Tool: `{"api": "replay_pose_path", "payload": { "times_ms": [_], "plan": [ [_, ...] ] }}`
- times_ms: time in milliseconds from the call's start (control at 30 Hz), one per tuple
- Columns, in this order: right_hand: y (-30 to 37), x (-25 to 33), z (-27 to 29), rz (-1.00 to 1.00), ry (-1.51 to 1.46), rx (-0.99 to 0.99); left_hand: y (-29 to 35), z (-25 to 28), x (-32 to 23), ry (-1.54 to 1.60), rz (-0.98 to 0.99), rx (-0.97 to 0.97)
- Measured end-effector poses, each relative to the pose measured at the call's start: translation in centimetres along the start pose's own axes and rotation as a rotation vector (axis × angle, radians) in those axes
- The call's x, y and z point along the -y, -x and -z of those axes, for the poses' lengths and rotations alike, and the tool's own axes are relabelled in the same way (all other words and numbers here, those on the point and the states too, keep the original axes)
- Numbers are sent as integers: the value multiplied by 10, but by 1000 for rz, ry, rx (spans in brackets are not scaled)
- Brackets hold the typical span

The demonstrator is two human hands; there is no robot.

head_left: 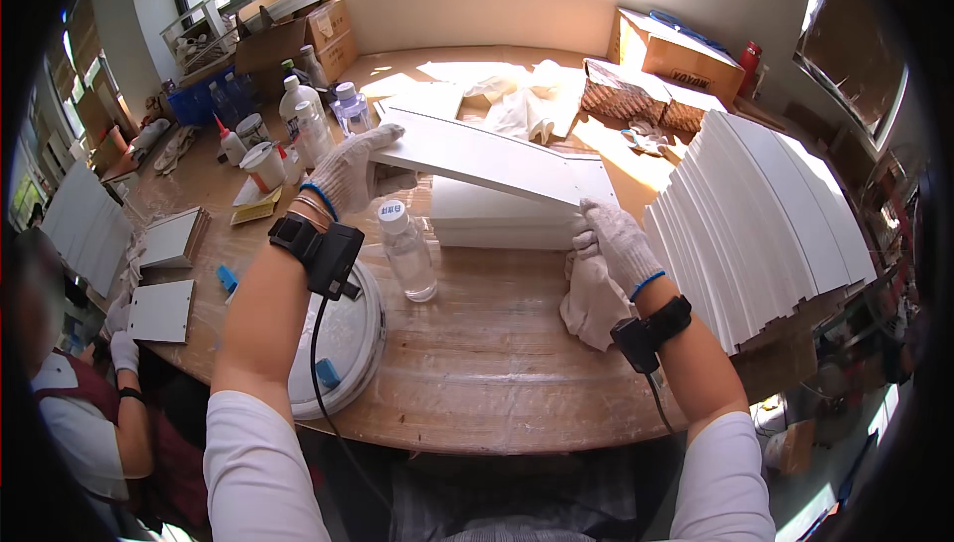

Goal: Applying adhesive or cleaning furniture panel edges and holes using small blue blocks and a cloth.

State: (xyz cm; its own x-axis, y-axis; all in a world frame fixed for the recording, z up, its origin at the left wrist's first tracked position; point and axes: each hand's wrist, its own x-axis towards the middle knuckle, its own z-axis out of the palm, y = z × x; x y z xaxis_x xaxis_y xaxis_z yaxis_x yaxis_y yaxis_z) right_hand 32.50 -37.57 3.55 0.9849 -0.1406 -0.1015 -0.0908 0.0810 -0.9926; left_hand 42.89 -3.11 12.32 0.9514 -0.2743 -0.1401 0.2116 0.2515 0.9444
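Note:
A long white board (487, 156) is held up at a slant over the table, its left end higher than its right. Gloved in knit fabric, my left hand (348, 172) is closed round the board's left end, thumb on top. My right hand (618, 246), also gloved, grips the right end. A pale cloth (594, 302) hangs beneath my right hand; whether those fingers hold it too is hidden. Below the raised board lies a short stack of white boards (497, 219). Near my left hand stands a clear bottle (407, 256) with a white cap.
A tall stack of white boards (765, 214) leans at the right. A round white lid (348, 343) with a blue piece sits front left. Several bottles (303, 110) and cardboard boxes (333, 35) stand at the back left. A co-worker's gloved hand (124, 351) is at the far left.

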Motion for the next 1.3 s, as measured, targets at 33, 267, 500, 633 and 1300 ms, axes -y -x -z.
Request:
{"api": "replay_pose_path", "payload": {
  "times_ms": [33, 267, 500, 633, 1300],
  "plan": [
    [-6, -2, 4, -60, 75, 19, 11, -8, -10, -6, -2, -1],
    [56, 4, 6, 299, 1592, -201, 143, -32, -52, 74, -397, -16],
    [18, -70, 44, -19, 1004, -220, 278, -35, 5, 323, -194, -99],
    [57, -30, 70, 376, -68, -166, 330, -34, 52, 365, -9, -207],
    [298, -11, -169, 917, 967, 709, 404, -32, 200, -247, 214, 192]
  ]
}}
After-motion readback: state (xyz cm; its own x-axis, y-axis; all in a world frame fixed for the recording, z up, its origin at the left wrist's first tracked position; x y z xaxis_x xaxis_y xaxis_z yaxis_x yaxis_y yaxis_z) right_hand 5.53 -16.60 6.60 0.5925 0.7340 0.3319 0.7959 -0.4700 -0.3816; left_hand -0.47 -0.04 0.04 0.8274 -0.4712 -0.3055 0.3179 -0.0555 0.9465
